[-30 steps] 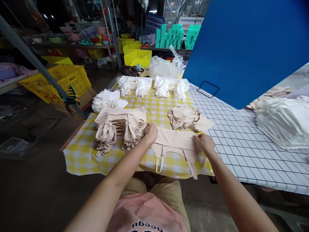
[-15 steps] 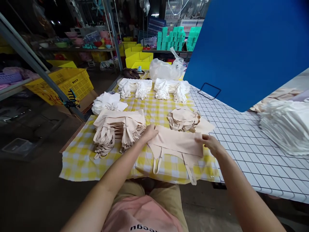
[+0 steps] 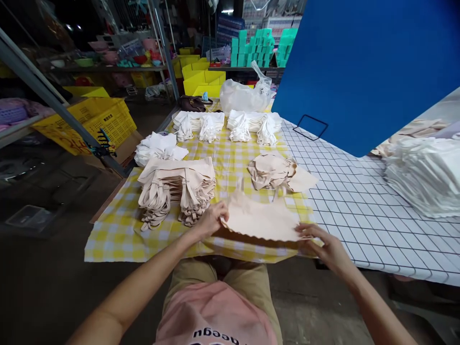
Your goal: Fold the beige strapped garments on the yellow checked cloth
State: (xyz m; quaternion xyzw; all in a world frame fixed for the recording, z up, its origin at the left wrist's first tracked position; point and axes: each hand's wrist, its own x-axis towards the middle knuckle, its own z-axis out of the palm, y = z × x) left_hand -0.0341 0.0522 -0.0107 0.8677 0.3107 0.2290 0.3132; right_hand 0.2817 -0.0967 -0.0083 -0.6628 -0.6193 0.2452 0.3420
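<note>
A beige strapped camisole top [image 3: 262, 218] is stretched between my two hands just above the table, its straps pointing away from me and blurred by motion. My left hand [image 3: 212, 219] pinches its near left corner. At the near right corner, my right hand [image 3: 321, 242] grips the edge between thumb and fingers. Left of the held top lies a thick stack of beige camisole tops [image 3: 176, 189], straps hanging toward me. Beyond it, to the right, is a crumpled pile of beige garments [image 3: 275, 171].
Two stacks of white strapped tops [image 3: 199, 125] and a loose white pile [image 3: 158, 147] lie on the yellow checked cloth [image 3: 118, 239]. Behind stands a plastic bag [image 3: 244, 96]. A large blue board [image 3: 359, 72] rises at right, near folded white cloths [image 3: 427, 175]. A metal post [image 3: 72, 112] slants at left.
The held top has swung over: its straps, which hung toward me, now point away. Both hands have come nearer to me, still holding its two sides.
</note>
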